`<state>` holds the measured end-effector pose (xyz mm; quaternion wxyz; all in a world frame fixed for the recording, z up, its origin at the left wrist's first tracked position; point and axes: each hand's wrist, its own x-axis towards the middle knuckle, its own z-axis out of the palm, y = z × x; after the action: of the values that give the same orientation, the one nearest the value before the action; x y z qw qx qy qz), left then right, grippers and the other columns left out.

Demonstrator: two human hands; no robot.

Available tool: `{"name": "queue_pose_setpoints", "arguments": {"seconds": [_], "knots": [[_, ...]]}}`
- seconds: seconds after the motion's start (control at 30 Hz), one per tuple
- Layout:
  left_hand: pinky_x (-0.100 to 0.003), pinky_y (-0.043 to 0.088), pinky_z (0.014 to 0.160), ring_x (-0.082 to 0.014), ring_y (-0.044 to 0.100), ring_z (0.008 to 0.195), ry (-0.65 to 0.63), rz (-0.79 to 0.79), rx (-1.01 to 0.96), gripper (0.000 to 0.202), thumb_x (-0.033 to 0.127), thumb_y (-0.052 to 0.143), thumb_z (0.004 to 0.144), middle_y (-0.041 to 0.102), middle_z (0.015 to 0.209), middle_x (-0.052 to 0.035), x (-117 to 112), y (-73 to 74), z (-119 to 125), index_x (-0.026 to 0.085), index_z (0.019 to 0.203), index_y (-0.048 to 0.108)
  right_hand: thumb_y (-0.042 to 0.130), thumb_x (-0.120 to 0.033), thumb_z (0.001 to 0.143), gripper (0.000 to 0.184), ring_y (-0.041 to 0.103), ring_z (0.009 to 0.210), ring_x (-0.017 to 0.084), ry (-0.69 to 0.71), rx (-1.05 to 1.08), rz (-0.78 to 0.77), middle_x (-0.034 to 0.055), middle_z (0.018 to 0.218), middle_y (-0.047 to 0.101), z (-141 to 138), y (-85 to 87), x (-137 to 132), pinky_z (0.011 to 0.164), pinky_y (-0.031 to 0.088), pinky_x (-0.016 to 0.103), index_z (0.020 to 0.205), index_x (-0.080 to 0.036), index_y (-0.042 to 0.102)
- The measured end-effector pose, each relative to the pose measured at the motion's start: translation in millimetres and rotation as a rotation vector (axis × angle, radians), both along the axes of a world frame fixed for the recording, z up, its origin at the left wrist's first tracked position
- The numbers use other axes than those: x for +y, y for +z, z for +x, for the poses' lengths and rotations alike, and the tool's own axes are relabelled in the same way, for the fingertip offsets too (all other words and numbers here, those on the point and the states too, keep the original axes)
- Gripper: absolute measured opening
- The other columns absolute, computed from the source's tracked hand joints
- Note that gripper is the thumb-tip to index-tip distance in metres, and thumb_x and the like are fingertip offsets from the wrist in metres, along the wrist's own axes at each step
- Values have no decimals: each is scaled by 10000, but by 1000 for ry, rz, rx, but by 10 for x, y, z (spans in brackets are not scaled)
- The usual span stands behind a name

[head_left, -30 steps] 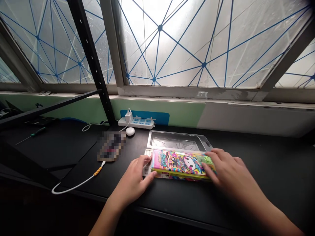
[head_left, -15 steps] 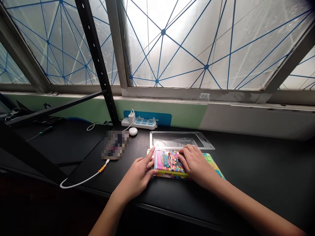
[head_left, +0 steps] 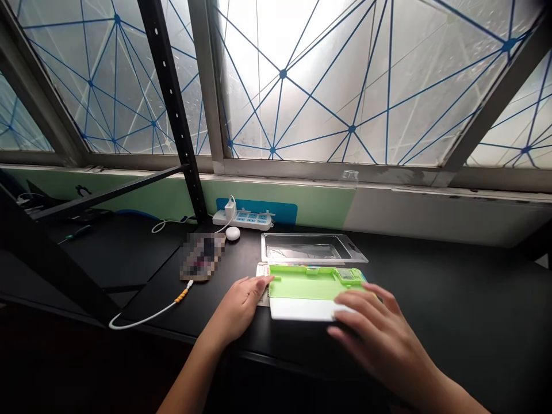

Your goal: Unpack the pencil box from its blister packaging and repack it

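Note:
A pencil case [head_left: 302,283] lies opened flat on the black table. Its light-green inner tray faces up, with a small boxed compartment at the far right, and the white inside of its lid [head_left: 297,309] is folded toward me. My left hand [head_left: 241,305] holds the left edge of the case, a fingertip over the tray's rim. My right hand [head_left: 375,328] is at the lid's right end, fingers apart and slightly blurred; whether it touches the lid I cannot tell. Printed card [head_left: 262,269] shows from under the case on the left.
Just behind the case lies a clear plastic package shell [head_left: 310,237]. To the left are a blurred-out phone [head_left: 202,257] on a white cable [head_left: 146,319], a round white object [head_left: 233,233] and a power strip [head_left: 254,219]. A black metal rack post [head_left: 176,115] stands at left.
The pencil case has gone from closed, with its colourful lid up, to open, showing the green tray. My right hand has moved off the lid's top toward me and to the right.

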<state>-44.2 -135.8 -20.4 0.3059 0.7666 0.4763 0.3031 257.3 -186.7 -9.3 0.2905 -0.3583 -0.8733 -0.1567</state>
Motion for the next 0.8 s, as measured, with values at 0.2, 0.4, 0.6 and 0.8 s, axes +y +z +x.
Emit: {"name": "queue_pose_setpoints", "arguments": {"seconds": [0.2,0.4,0.6,0.8], "knots": [[-484,420,1141,-311,510,1384,14,42,86,497,503,590,961,610,1444,-46,-8,-73,-4,304,1417,600,480,-638,956,579,554,1327,345,-241,106,-351,107,1507,541,689,-416,-164,1063,467,524,1423,-301,537],[-443,406,1147,-297,533,1362,8,98,138,513,515,557,977,596,1461,-49,-58,-85,-8,291,1438,575,572,-650,900,754,494,1379,386,-550,164,-566,115,1530,508,789,-358,-208,1071,482,567,1539,-280,424],[-449,411,1134,-288,522,1367,22,126,192,525,505,410,1040,581,1474,-73,-69,-126,-13,244,1481,524,545,-578,953,587,464,1408,345,-497,267,-599,65,1518,522,726,-330,-210,1143,399,591,1483,-330,508],[-408,451,1093,-261,564,1328,8,174,155,480,412,340,1071,546,1509,-42,-62,-149,-13,280,1510,481,432,-583,990,463,508,1377,339,-492,420,-658,49,1394,642,733,-327,-132,1112,444,570,1214,-322,742]]}}
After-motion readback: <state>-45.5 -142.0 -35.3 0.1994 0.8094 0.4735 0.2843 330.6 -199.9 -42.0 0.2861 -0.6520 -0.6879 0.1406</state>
